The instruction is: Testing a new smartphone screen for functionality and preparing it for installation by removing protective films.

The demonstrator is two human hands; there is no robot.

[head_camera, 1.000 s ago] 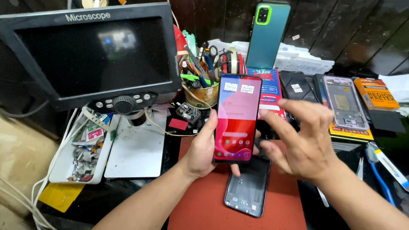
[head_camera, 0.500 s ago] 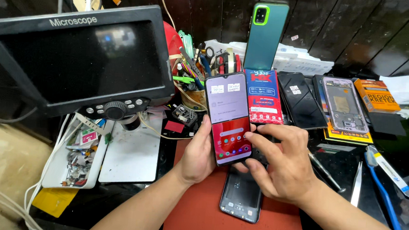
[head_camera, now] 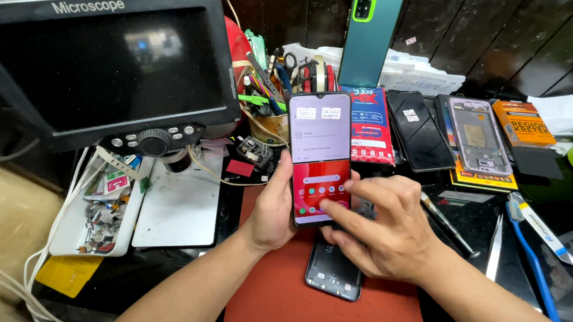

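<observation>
The left hand (head_camera: 273, 210) grips the lit phone (head_camera: 319, 158) upright above the red mat (head_camera: 270, 294) while the right hand (head_camera: 383, 225), unclenched, taps its screen — a hard press could tip it onto the dismantled phone (head_camera: 334, 272) on the bench.

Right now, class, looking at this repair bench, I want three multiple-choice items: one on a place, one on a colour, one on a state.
1. Where does the dark phone back cover lie?
A. on the red rubber work mat
B. on the black microscope monitor
C. in the white parts tray

2. What colour is the case of the phone standing upright at the back?
A. orange
B. teal green
C. white

3. What state is the smartphone in the left hand in?
A. screen dark
B. screen lit
C. lying face down

Answers: 1 A, it rests on the mat under the hands. 2 B, teal with a bright green rim. 3 B, its lit smartphone screen glows while the right hand index finger touches it.
</observation>
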